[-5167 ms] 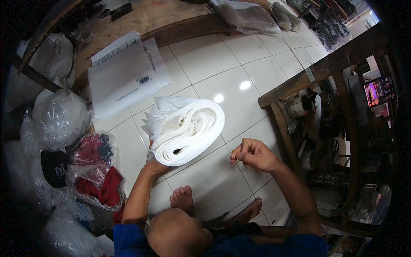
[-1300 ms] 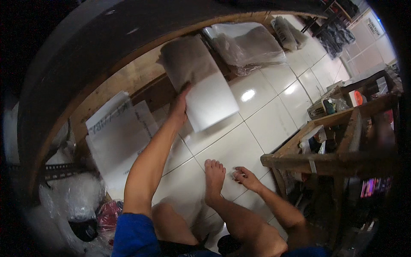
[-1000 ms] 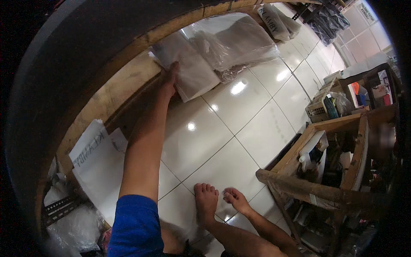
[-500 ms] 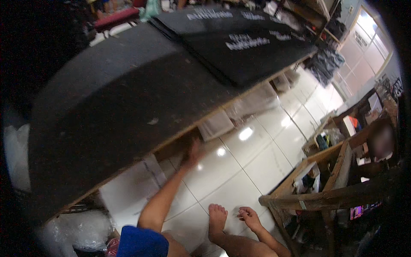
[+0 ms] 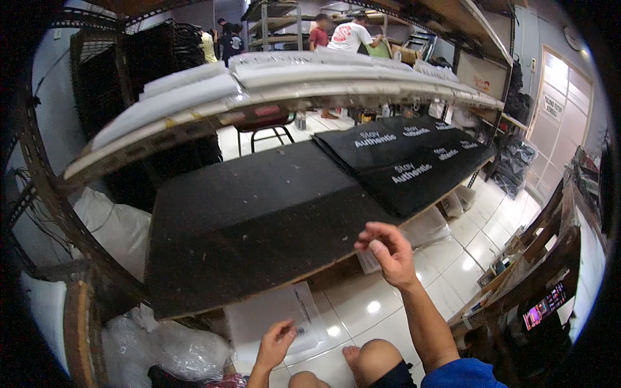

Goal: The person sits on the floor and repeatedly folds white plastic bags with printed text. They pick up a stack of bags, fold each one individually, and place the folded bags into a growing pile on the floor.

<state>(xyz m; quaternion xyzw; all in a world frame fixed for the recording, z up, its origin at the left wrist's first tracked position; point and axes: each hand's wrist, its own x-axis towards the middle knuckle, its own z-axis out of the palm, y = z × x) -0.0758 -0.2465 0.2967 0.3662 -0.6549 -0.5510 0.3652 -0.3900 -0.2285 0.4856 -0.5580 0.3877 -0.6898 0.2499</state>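
My right hand (image 5: 390, 253) is raised over the front edge of the black-topped table (image 5: 259, 223). Its fingers bend loosely, apart from the thumb, and nothing shows in them. Lower and to the left, my left hand (image 5: 277, 344) hangs in front of a stack of clear plastic sheets or bags (image 5: 262, 317) below the tabletop; its fingers are slightly curled and I see nothing in them. Black fabric pieces (image 5: 407, 155) with white lettering lie flat across the table's right half. More clear plastic packs (image 5: 427, 229) rest under the table edge, beyond my right hand.
A shelf (image 5: 310, 84) loaded with white sheets spans above the table. Crumpled clear plastic (image 5: 174, 346) lies at lower left, by a white sack (image 5: 116, 226). A wooden rack (image 5: 537, 252) with a lit screen (image 5: 543, 307) stands at right. Several people (image 5: 349, 35) are at the back.
The view has lifted, bringing in the shelf and the people. My left hand has come back from under the table edge; my right hand has risen from beside my foot to the table's front edge.
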